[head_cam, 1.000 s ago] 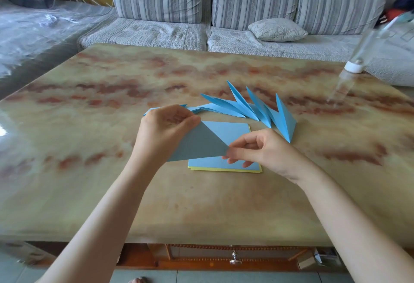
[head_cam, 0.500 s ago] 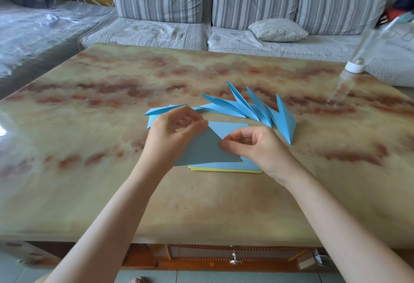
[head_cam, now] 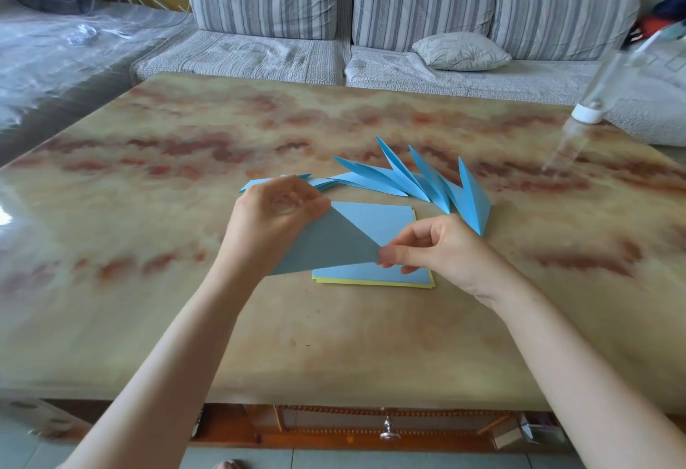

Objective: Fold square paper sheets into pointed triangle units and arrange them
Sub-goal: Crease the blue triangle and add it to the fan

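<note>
Several pointed units (head_cam: 419, 182) in: half-folded sheet (head_cam: 326, 242) pinched by left hand (head_cam: 271, 220) and right hand (head_cam: 441, 249), stack (head_cam: 389, 272) left to fold.

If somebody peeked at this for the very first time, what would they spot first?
Probably the two hands in the middle: the left hand and right hand each pinch a corner of a folded blue triangle over a stack of square sheets. Just behind, a fan of pointed blue units spreads across the marbled table.
</note>
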Demonstrator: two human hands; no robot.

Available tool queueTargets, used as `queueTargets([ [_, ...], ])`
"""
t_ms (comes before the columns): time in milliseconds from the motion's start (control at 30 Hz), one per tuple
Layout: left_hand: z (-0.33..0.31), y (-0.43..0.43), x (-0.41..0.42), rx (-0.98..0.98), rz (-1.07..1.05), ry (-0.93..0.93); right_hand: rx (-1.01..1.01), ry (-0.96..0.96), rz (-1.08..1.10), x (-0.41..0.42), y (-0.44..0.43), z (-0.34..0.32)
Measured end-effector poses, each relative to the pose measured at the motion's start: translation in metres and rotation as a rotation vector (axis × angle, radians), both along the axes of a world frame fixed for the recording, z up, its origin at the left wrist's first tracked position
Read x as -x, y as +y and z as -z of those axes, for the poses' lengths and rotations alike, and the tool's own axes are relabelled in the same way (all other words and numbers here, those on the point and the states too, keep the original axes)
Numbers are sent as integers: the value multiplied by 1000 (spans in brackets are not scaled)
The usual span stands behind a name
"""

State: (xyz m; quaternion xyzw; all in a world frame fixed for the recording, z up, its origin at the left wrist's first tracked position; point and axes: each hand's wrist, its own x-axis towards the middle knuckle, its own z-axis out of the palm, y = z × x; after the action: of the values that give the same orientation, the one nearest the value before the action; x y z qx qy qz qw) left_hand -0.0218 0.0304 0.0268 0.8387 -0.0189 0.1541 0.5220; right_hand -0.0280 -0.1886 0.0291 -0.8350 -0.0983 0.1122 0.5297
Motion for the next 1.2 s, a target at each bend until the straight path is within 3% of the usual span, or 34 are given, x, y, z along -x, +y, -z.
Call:
queueTargets([
  [300,3,-25,8,19,116,35,-208,-91,80,1,21,1],
  [800,1,0,8,21,248,347,-324,-115,309,-9,8,5],
  [1200,2,1,11,-46,224,301,-345,-82,365,-14,8,11],
])
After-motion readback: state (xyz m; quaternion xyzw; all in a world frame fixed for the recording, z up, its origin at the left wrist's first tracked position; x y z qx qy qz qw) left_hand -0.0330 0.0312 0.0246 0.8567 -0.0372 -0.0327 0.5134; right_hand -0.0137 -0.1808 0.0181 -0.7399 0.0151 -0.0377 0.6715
